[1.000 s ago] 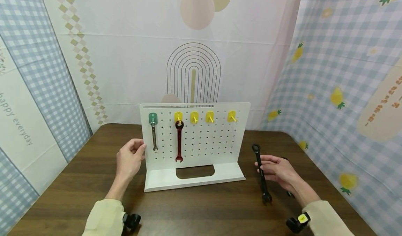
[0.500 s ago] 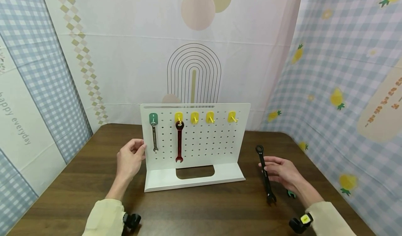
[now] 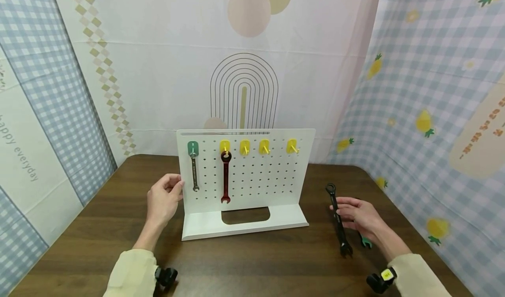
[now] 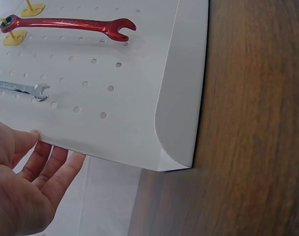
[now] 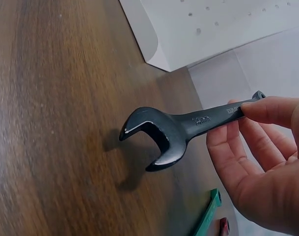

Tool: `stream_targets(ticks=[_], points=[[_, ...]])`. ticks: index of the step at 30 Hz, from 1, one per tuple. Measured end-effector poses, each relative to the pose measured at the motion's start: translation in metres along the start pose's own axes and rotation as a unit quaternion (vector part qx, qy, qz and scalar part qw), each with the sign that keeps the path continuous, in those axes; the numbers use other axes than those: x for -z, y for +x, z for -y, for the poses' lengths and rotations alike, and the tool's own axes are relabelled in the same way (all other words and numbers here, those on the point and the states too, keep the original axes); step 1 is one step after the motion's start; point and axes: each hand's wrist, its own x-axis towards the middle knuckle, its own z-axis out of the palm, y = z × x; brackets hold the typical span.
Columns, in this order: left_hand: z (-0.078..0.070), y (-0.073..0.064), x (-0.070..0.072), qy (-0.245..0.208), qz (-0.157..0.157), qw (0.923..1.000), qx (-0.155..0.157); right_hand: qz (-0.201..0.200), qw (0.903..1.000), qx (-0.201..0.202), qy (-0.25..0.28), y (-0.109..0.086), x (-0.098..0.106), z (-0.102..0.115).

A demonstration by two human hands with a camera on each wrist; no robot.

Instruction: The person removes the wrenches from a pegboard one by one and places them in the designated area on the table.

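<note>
Worktop (image 3: 252, 268) of dark brown wood grain carries a white pegboard (image 3: 272, 178), upright on a flat base with a rounded slot, its face dotted with rows of small holes. Well to its right, lifted above the worktop and tilted, is a black wrench (image 3: 341, 234): a closed ring at the far end, a straight slim shank stamped with a size in "mm", and an open C-shaped jaw nearest the person, its inner edges showing pale, shiny metal. The right hand (image 3: 360, 217) pinches it by the shank, thumb on one side and fingers on the other; the left hand (image 3: 163, 201) pinches the board's left edge. A glossy red wrench (image 3: 225, 178) hangs from a yellow hook, and a smaller silver wrench (image 3: 194, 172) from a green hook (image 3: 193, 147). A green wrench (image 3: 366, 242), partly hidden, lies beneath the right hand. Three more yellow hooks (image 3: 245, 147) jut from the board.
</note>
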Motion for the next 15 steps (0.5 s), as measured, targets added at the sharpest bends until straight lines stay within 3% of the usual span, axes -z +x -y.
stream_targets(ticks=[15], points=[[0.001, 0.000, -0.001, -0.002, -0.002, 1.0000, -0.004, -0.016, 0.9983, -0.010, -0.056, 0.002, 0.008, -0.012]])
